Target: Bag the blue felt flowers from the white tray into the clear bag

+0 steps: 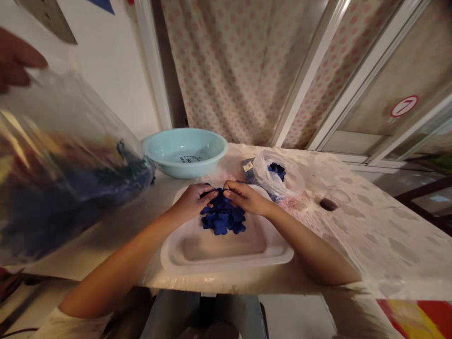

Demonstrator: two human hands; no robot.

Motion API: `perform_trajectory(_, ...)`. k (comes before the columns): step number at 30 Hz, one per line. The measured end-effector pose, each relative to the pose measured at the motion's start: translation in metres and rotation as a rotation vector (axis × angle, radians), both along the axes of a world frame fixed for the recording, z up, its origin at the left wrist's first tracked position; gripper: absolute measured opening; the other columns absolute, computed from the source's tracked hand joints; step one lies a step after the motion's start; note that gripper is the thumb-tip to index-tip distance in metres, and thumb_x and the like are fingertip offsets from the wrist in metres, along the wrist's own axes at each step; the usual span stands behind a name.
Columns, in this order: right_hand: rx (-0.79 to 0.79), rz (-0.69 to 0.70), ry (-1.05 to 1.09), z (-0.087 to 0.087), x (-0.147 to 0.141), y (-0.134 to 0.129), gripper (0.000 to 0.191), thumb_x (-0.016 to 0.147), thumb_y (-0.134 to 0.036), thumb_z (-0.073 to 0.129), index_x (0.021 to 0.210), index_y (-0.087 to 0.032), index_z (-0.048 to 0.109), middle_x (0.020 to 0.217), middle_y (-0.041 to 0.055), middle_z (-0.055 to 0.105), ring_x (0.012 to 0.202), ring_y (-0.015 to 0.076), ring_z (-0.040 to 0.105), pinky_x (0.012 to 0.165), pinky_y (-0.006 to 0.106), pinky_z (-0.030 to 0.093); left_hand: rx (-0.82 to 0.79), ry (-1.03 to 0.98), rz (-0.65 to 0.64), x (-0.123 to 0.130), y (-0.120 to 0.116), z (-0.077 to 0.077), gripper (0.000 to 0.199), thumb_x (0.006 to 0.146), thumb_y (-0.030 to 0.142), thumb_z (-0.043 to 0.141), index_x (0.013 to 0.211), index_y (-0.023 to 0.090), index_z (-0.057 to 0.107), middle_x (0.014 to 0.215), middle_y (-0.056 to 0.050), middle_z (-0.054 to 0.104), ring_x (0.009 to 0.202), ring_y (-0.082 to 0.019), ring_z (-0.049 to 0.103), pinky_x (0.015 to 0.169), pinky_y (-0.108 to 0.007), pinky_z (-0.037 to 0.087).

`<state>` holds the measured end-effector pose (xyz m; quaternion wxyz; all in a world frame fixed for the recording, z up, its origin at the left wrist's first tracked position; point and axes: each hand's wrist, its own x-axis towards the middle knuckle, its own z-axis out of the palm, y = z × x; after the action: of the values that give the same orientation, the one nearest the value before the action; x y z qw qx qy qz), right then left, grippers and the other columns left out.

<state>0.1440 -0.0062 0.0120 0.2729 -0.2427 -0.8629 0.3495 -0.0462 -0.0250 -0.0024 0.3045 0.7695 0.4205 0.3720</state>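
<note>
The grip is a two-handed pinch: the left hand (pixel 192 202) and right hand (pixel 248 197) bring thumbs and fingertips together, seemingly on one blue flower (pixel 219 194).

From left to right: another person's hand (pixel 19 61) grasps the top of a large clear bag (pixel 70 155), blurred, with a mass of blue and some green inside. Next comes a pale blue basin (pixel 187 169), at the back of the surface (pixel 370 245). In the middle, nearer the person, sits a white tray (pixel 226 263). A pile (pixel 223 222) of blue flowers lies in its far part, under the fingertips; the held flower is over the pile's far end, and whether it touches the others cannot be told.

That flower is partly covered by fingers, so which way it points is unclear. Those in view are lobed all round, about as broad as long, with no clear long axis.

The step in hand looks to be working one flower with the fingertips; the next move calls for a light, even pinch.

Behind the tray, to its right, a small bag (pixel 263 172) gapes open, with more dark blue inside.
</note>
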Motion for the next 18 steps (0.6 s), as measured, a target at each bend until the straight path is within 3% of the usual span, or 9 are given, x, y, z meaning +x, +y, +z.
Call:
perform_trajectory(3, 0.02, -0.038, -0.001, 0.003, 0.002, -0.001, 0.028, 0.089, -0.031, 0.037, 0.064, -0.018, 0.033, 0.059, -0.0049, 0.032, 0.054, 0.0073, 0.034, 0.051, 0.02, 0.029, 0.102, 0.131, 0.043, 0.001, -0.015, 0.01, 0.028, 0.084, 0.031, 0.048, 0.064, 0.017, 0.061, 0.062, 0.0, 0.056, 0.059, -0.014, 0.054, 0.056, -0.024, 0.04)
perform_trajectory(7, 0.113, -0.083, -0.024, 0.013, 0.01, -0.003, 0.03, 0.087, -0.028, 0.039, 0.06, -0.018, 0.029, 0.056, -0.0059, 0.027, 0.052, 0.0066, 0.029, 0.049, 0.02, 0.024, 0.179, 0.301, 0.14, 0.004, -0.053, 0.016, 0.02, 0.084, 0.026, 0.05, 0.075, 0.016, 0.065, 0.075, -0.005, 0.062, 0.07, -0.018, 0.058, 0.067, -0.029, 0.044)
perform_trajectory(12, 0.234, -0.043, -0.276, 0.034, 0.027, -0.012, 0.028, 0.084, -0.025, 0.042, 0.06, -0.018, 0.031, 0.053, -0.0064, 0.029, 0.049, 0.0061, 0.03, 0.049, 0.021, 0.023, 0.235, 0.395, 0.134, 0.013, -0.094, 0.013, 0.016, 0.085, 0.026, 0.051, 0.085, 0.018, 0.065, 0.088, -0.006, 0.064, 0.082, -0.019, 0.06, 0.074, -0.03, 0.046)
perform_trajectory(18, 0.252, -0.065, -0.504, 0.046, 0.04, -0.017, 0.023, 0.085, -0.032, 0.046, 0.068, -0.016, 0.047, 0.061, -0.0025, 0.047, 0.055, 0.008, 0.041, 0.052, 0.021, 0.027, 0.24, 0.497, 0.161, 0.018, -0.08, 0.018, 0.024, 0.086, 0.032, 0.048, 0.083, 0.016, 0.066, 0.084, -0.007, 0.064, 0.077, -0.019, 0.061, 0.072, -0.03, 0.046)
